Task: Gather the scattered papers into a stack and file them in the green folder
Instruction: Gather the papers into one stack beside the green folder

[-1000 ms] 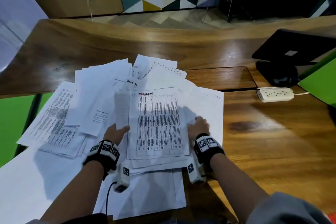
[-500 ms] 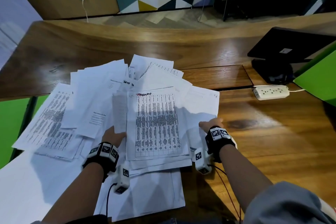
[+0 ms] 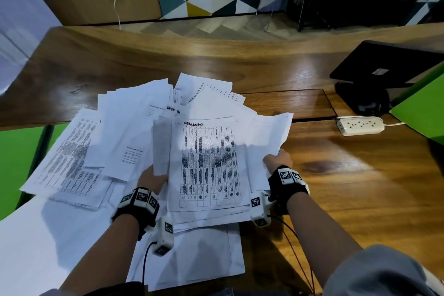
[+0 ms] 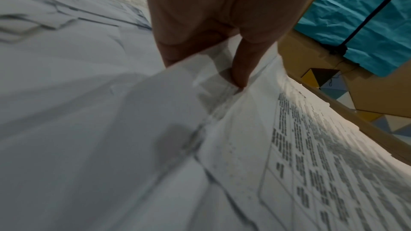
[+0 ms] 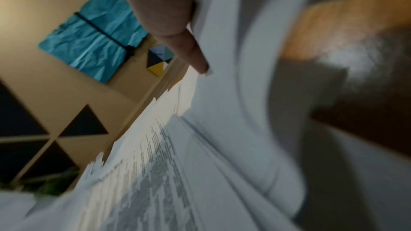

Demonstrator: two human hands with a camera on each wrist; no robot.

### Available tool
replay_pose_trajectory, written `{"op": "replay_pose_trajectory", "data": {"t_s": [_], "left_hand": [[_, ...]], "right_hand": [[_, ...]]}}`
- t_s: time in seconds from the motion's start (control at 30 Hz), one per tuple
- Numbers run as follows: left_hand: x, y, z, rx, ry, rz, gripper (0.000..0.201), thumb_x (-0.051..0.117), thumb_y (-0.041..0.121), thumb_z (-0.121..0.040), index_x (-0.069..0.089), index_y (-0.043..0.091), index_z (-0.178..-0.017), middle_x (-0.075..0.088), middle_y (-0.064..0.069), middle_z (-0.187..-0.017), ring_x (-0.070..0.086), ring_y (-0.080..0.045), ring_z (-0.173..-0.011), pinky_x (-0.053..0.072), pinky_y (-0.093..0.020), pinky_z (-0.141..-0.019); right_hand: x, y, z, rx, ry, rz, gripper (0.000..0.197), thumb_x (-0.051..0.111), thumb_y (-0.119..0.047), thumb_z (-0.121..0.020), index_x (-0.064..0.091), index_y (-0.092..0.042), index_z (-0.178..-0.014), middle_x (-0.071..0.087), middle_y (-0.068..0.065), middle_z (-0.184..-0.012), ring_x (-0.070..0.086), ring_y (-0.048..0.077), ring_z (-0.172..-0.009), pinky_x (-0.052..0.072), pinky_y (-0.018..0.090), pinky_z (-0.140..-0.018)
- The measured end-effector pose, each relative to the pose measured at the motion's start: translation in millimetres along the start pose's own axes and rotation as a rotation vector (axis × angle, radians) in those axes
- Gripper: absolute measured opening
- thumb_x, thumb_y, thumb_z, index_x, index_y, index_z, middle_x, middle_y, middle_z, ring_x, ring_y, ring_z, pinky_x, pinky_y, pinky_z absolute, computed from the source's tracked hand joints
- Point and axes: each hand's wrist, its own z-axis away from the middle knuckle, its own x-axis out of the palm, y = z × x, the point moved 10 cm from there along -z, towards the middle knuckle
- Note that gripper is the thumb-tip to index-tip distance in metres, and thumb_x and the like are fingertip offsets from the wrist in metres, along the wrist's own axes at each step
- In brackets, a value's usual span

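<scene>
Papers lie fanned in a loose heap on the wooden desk, and the printed table sheet tops the middle of the heap; everything else is placed here from that sheet. The left hand sits at its left edge, part-covered by a narrow strip of paper; in the left wrist view its thumb lies on top of the sheet's margin with the other digits tucked beneath a folded page, so this grip pinches the papers at that side. The right hand is at the sheet's right edge, holding the raised, curling side of the blank sheets that stick out from under it; in the right wrist view its fingers lie against the face of those sheets, curled round their edge, though that view is blurred. More printed pages spread out to the left of the table sheet, hanging past the desk's edge, and plain white sheets lie nearer the person, below it. Well to the right of the sheet, a bright green panel, seemingly the green folder, shows at the frame's edge. A white power strip lies between the sheet and that panel, with a black monitor stand just beyond it.
</scene>
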Motion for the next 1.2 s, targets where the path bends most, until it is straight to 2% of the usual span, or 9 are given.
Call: {"op": "replay_pose_trajectory", "data": {"t_s": [0.17,0.3,0.4,0.5,0.6,0.73,0.9,1.07,1.2], "left_hand": [[-6.2,4.5,10.6,0.019,0.034,0.063,0.010,0.058,0.006,-0.088,0.056,0.009,-0.097,0.057,-0.007,-0.087,0.050,-0.023,-0.090,0.036,-0.030,-0.081],[-5.7,3.7,15.1,0.010,0.054,0.041,0.025,0.057,0.005,-0.087,0.061,0.002,-0.112,0.058,-0.015,-0.100,0.049,-0.022,-0.091,0.035,-0.029,-0.081],[-4.6,-0.3,15.4,-0.021,0.045,0.011,0.033,0.058,0.005,-0.086,0.059,-0.001,-0.119,0.061,-0.023,-0.118,0.053,-0.028,-0.095,0.037,-0.029,-0.083],[-8.4,-4.0,13.5,-0.032,0.052,0.001,0.036,0.058,0.002,-0.085,0.057,-0.002,-0.120,0.060,-0.025,-0.122,0.053,-0.030,-0.094,0.039,-0.031,-0.083],[-19.0,-8.4,12.0,-0.041,0.071,0.029,0.036,0.059,0.004,-0.083,0.058,-0.004,-0.118,0.060,-0.026,-0.120,0.048,-0.026,-0.089,0.037,-0.031,-0.079],[-41.9,-9.2,13.6,-0.047,0.110,0.071,0.037,0.060,0.015,-0.077,0.060,-0.006,-0.107,0.063,-0.027,-0.109,0.048,-0.026,-0.085,0.034,-0.032,-0.075],[-60.4,-23.4,7.1,-0.097,0.140,0.060,0.068,0.049,0.028,-0.054,0.059,-0.003,-0.113,0.064,-0.029,-0.110,0.059,-0.036,-0.094,0.043,-0.040,-0.081],[-64.1,-30.2,-1.6,-0.125,0.124,-0.017,0.062,0.047,0.030,-0.058,0.060,-0.002,-0.110,0.065,-0.028,-0.107,0.060,-0.035,-0.092,0.044,-0.038,-0.080],[-63.3,-34.8,-9.8,-0.157,0.099,-0.039,0.053,0.053,0.028,-0.067,0.059,-0.001,-0.112,0.065,-0.028,-0.107,0.058,-0.032,-0.086,0.047,-0.040,-0.079]], "right_hand": [[-60.5,-21.3,9.2,-0.072,0.345,-0.130,0.032,0.044,-0.004,-0.087,0.060,-0.005,-0.115,0.065,0.023,-0.115,0.062,0.040,-0.104,0.048,0.035,-0.079],[-105.3,-43.3,24.8,-0.149,0.555,-0.297,0.028,0.041,-0.008,-0.093,0.054,-0.005,-0.117,0.062,0.023,-0.120,0.059,0.039,-0.110,0.045,0.037,-0.085],[-120.2,-58.0,25.6,-0.217,0.586,-0.452,0.033,0.040,-0.010,-0.094,0.050,-0.009,-0.125,0.060,0.020,-0.126,0.057,0.036,-0.114,0.044,0.035,-0.091],[-112.5,-64.1,15.1,-0.194,0.498,-0.575,0.039,0.044,-0.010,-0.092,0.051,-0.008,-0.130,0.059,0.017,-0.128,0.058,0.033,-0.114,0.043,0.030,-0.090],[-76.4,-64.5,5.7,-0.106,0.264,-0.619,0.041,0.052,-0.007,-0.091,0.051,-0.001,-0.132,0.057,0.017,-0.132,0.056,0.033,-0.119,0.041,0.026,-0.087],[-10.3,-60.4,5.3,0.007,-0.052,-0.433,0.045,0.057,-0.018,-0.091,0.051,0.000,-0.131,0.058,0.017,-0.131,0.057,0.034,-0.118,0.042,0.028,-0.081],[32.2,-62.8,5.7,0.026,-0.135,-0.268,0.043,0.059,-0.012,-0.087,0.053,0.002,-0.127,0.062,0.012,-0.109,0.058,0.028,-0.089,0.042,0.026,-0.077],[57.5,-68.3,-3.8,0.039,-0.174,-0.021,0.043,0.061,-0.021,-0.085,0.056,-0.003,-0.124,0.063,0.006,-0.121,0.060,0.030,-0.110,0.044,0.029,-0.086],[74.5,-77.8,-4.4,0.046,-0.209,0.064,0.037,0.062,-0.032,-0.082,0.055,-0.006,-0.108,0.063,0.010,-0.097,0.058,0.030,-0.088,0.048,0.036,-0.087]]}}
